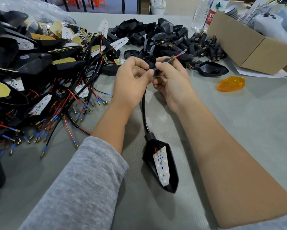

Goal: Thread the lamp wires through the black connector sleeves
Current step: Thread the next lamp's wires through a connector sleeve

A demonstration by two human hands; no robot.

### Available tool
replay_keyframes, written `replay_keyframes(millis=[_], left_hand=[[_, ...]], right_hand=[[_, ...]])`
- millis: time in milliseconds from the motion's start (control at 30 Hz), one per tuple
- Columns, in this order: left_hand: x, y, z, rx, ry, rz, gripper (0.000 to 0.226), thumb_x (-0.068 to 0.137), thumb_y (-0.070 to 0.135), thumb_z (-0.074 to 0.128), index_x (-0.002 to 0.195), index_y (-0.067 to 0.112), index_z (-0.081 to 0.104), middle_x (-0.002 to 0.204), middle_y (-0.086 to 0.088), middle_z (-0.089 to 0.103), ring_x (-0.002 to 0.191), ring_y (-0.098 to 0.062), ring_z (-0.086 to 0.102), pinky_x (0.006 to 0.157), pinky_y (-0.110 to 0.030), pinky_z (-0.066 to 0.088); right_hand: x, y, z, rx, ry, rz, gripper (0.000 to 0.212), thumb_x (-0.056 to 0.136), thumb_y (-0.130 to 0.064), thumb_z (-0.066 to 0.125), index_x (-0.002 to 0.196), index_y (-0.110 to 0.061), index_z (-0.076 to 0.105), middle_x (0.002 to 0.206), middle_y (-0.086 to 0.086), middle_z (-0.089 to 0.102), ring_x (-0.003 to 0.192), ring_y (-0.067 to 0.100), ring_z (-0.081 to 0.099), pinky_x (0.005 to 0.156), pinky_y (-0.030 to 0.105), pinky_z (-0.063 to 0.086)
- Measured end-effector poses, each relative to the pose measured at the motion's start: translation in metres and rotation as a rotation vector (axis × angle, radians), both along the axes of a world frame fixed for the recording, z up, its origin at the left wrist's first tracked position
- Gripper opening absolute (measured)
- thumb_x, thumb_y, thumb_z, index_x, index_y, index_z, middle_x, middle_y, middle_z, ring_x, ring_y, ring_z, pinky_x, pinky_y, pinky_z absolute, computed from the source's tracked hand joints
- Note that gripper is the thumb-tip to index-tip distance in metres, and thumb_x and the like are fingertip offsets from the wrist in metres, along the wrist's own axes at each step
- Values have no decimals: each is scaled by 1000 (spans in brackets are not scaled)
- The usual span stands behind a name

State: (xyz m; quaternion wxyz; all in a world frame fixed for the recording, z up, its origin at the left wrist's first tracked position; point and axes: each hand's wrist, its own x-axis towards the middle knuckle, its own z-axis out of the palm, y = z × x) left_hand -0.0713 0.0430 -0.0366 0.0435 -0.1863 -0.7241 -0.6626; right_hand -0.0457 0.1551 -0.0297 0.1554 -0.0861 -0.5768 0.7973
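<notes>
Two hands at table centre: left hand (132, 80) pinches the black wire (143, 110), right hand (170, 77) grips the connector sleeve (164, 61), lamp housing (161, 165) lying near; cardboard box (249, 48) far right holds white objects, unidentifiable.

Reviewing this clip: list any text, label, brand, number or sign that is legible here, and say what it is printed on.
"农夫": white characters on the red label of the clear water bottle at the far edge of the table; the rest of the label is cut off or too blurred to read.
A green triangle mark with small print on the white label of the second bottle: too small to read.
Nothing else legible.
</notes>
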Motion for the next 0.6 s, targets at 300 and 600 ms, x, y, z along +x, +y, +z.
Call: replay_keyframes(millis=[300, 600], left_hand=[[-1, 1, 6, -9, -194, -16, 11, 98, 17, 53, 94, 16, 62, 72, 2, 68, 72, -8, 66, 68, -22, 49], [1, -2, 2, -141, -69, -67, 14, 94, 12, 60, 85, 18, 68, 63, 5, 62, 58, 0, 55, 64, -14, 47]], right_hand=[[-4, 6, -2, -191, 31, -56, 11, 97, -12, 57, 86, -16, 56, 66, 2, 59, 52, 12, 51, 52, 22, 42], [-5, 11, -1, -209, 14, -103, 9, 98, -14, 56, 90, -19, 56, 72, 1, 59, 54, 11, 52, 55, 22, 46]])
